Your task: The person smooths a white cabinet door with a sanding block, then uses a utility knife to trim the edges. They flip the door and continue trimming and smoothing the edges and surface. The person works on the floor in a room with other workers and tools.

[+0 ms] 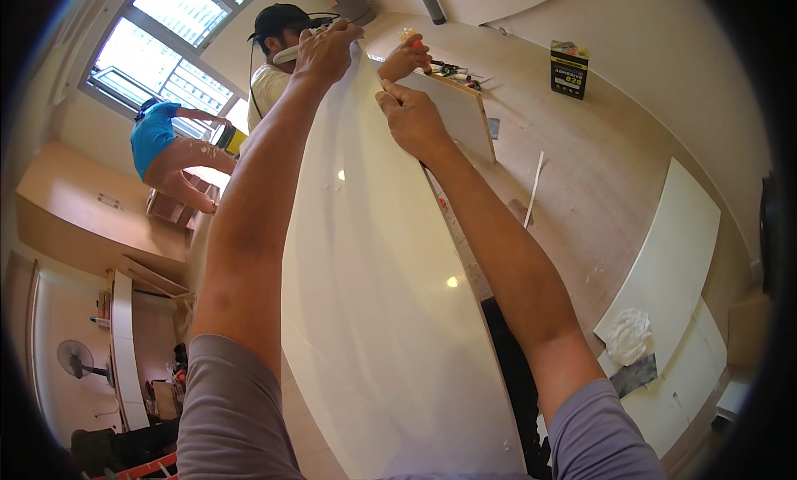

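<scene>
A long, glossy white panel stretches from my body up to the far middle of the head view. My left hand is closed at its far left end, fingers bent over the edge. A pale piece sticks out left of that hand; what it belongs to is unclear. My right hand grips the panel's right edge a little nearer, thumb and fingers pressed together. Just beyond, a co-worker's hand holds a small orange-and-red object, partly hidden by the fingers.
The co-worker in a black cap is close behind the panel. Another person in blue bends by the window. Tools lie on a board, with a black-and-yellow can beyond. White sheets and crumpled plastic lie right.
</scene>
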`<state>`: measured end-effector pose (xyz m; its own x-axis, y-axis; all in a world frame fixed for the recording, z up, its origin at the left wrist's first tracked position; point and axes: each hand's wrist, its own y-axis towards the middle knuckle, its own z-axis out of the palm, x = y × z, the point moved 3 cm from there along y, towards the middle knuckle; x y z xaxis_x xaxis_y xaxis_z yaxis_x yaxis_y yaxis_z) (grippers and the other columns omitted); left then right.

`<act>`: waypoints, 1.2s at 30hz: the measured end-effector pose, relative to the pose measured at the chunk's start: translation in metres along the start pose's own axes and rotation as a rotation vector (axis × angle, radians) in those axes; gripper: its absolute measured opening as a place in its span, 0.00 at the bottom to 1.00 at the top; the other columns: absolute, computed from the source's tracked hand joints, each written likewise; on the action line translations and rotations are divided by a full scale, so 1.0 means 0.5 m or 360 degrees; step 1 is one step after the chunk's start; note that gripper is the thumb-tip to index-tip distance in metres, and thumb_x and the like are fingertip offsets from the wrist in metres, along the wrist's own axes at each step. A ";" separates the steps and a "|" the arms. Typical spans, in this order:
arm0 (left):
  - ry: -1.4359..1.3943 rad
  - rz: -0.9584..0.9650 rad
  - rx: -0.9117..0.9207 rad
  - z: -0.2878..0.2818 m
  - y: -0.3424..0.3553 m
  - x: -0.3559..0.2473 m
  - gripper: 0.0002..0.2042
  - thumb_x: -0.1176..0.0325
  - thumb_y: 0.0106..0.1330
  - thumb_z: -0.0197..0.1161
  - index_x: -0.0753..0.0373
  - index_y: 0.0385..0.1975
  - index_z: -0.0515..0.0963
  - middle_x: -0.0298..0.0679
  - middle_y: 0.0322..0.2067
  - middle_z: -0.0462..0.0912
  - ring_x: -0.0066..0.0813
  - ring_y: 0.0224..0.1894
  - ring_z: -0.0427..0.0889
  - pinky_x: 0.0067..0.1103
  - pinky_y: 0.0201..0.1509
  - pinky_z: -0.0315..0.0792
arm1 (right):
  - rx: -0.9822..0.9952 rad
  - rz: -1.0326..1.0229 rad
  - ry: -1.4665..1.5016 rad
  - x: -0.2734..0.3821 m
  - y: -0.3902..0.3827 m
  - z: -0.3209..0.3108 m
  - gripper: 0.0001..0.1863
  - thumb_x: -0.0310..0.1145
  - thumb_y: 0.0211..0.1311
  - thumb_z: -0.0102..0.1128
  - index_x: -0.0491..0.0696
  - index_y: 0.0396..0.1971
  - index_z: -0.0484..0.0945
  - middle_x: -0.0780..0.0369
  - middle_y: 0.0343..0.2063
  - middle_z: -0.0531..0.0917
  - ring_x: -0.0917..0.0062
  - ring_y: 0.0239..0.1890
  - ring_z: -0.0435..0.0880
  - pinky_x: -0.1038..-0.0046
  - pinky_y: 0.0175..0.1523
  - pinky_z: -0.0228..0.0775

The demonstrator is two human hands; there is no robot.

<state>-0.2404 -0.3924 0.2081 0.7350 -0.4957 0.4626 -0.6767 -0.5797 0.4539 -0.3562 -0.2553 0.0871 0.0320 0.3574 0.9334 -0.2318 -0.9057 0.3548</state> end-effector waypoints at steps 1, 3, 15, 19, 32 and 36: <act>-0.0033 -0.0006 0.0002 -0.001 0.001 -0.004 0.20 0.76 0.66 0.56 0.44 0.53 0.84 0.29 0.55 0.83 0.33 0.58 0.83 0.39 0.61 0.64 | -0.0015 -0.0001 0.0005 0.000 0.001 -0.001 0.26 0.43 0.72 0.55 0.39 0.60 0.79 0.43 0.44 0.87 0.55 0.48 0.88 0.63 0.57 0.76; -0.0089 -0.0050 0.0005 0.002 -0.004 -0.006 0.19 0.75 0.66 0.56 0.44 0.52 0.84 0.30 0.54 0.84 0.34 0.56 0.84 0.39 0.61 0.63 | 0.0016 0.0028 -0.0006 0.002 0.000 0.000 0.24 0.43 0.72 0.56 0.39 0.56 0.81 0.45 0.41 0.88 0.56 0.46 0.88 0.63 0.55 0.76; -0.0331 0.0035 0.0012 -0.026 -0.081 -0.073 0.23 0.77 0.62 0.58 0.42 0.53 0.84 0.31 0.47 0.84 0.36 0.52 0.84 0.38 0.57 0.63 | 0.0073 0.0260 -0.0019 0.001 -0.011 -0.013 0.34 0.49 0.58 0.72 0.32 0.51 0.80 0.50 0.33 0.88 0.65 0.39 0.89 0.67 0.51 0.78; -0.0426 -0.0040 0.0033 -0.042 -0.078 -0.031 0.23 0.77 0.61 0.60 0.44 0.54 0.84 0.31 0.47 0.84 0.37 0.54 0.83 0.39 0.57 0.64 | 0.0131 0.0318 -0.0051 0.017 -0.019 -0.010 0.36 0.48 0.54 0.76 0.31 0.51 0.80 0.49 0.37 0.89 0.66 0.40 0.90 0.68 0.50 0.79; -0.0297 -0.0219 0.0000 0.030 -0.022 0.007 0.21 0.75 0.65 0.58 0.46 0.57 0.82 0.34 0.52 0.84 0.39 0.56 0.83 0.43 0.61 0.63 | 0.0309 0.0426 0.0149 0.016 -0.022 -0.009 0.25 0.40 0.58 0.77 0.34 0.45 0.84 0.54 0.35 0.89 0.74 0.32 0.89 0.72 0.40 0.80; -0.0307 -0.0108 0.0017 0.019 -0.009 -0.006 0.21 0.75 0.65 0.58 0.47 0.56 0.83 0.35 0.52 0.84 0.40 0.55 0.83 0.45 0.60 0.64 | 0.0279 0.0365 0.0165 -0.007 -0.007 -0.016 0.28 0.42 0.56 0.77 0.33 0.45 0.83 0.52 0.35 0.89 0.73 0.33 0.89 0.72 0.40 0.80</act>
<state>-0.2393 -0.3943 0.1975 0.7741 -0.5696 0.2763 -0.6258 -0.6222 0.4703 -0.3635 -0.2514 0.0821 -0.1030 0.1521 0.9830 -0.0501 -0.9878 0.1476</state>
